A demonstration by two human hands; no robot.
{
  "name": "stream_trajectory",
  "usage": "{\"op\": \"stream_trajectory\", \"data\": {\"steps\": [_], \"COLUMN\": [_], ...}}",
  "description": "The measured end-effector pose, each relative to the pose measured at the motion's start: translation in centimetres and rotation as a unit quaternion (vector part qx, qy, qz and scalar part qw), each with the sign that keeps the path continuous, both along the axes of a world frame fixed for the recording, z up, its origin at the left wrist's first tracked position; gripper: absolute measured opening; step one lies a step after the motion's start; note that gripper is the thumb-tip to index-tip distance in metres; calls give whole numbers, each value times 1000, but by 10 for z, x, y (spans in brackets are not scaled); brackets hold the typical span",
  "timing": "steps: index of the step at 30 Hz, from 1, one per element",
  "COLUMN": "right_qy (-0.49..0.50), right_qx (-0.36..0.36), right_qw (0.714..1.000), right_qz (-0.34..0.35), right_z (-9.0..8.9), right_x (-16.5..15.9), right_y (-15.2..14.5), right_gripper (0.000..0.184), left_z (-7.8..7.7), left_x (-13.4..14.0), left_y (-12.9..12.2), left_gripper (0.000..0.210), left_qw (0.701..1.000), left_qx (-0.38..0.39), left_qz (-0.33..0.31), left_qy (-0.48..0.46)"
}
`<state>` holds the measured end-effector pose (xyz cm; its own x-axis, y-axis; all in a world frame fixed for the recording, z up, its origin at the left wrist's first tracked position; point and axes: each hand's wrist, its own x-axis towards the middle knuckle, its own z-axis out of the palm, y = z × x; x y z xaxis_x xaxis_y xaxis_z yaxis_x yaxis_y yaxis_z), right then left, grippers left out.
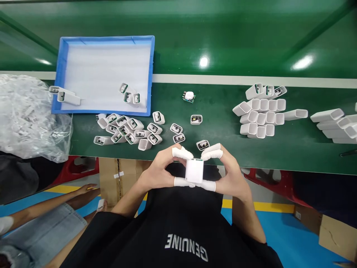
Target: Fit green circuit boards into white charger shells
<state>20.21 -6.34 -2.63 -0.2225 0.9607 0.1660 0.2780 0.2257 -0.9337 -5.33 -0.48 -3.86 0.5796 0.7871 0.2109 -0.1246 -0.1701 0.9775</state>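
Plain white on the casing (pixel 194 173) at the clock's centre, a sliver of green along its top edge, and white again on the finger covers (pixel 182 153) around it! Deep green on the table (pixel 220 130), crossed by a pale stripe (pixel 200 78) at twelve. Between ten and eleven, the tray (pixel 107 38) runs blue round a white base. White shells (pixel 261 118) at two, red stool (pixel 263 175) at three, blue floor (pixel 279 230) banded yellow at four, black shirt (pixel 184 216) lettered white at six.

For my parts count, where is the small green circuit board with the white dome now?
In the head view, the small green circuit board lies on the green table, right of the blue tray, just beyond a lone white housing.
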Motion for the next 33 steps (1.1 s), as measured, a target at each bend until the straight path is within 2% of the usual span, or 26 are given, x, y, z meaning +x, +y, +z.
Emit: {"op": "stream_trajectory", "data": {"steps": [5,9,12,15,19,24,28,33], "right_qy": [36,106,131,136,167,259,281,262], "right_qx": [-16,-56,-76,-86,-86,-126,-155,-157], "right_qw": [999,991,982,978,973,945,929,938], "right_qz": [-3,-54,-111,-135,-131,-157,-186,-161], "right_z": [-14,-35,-47,-50,-45,-44,-42,-38], "right_x": [0,-6,-12,-17,-19,-23,-19,1], "right_y": [4,8,5,-1,-7,-13,-20,-26], "right_gripper": [53,51,47,44,41,46,45,45], "left_z": [-6,-12,-15,-15,-14,-17,-19,-13], "left_x": [6,21,34,42,49,60,72,91], "left_y": [-7,-14,-19,-26,-38,-50,-58,-76], "left_gripper": [79,71,58,54,58,60,63,58], "left_qw": [985,936,900,888,888,894,889,879], "left_qx": [-168,-337,-411,-421,-403,-374,-385,-418], "left_qz": [28,72,110,150,183,200,190,128], "left_qy": [-35,-71,-94,-104,-124,-142,-158,-193]}}
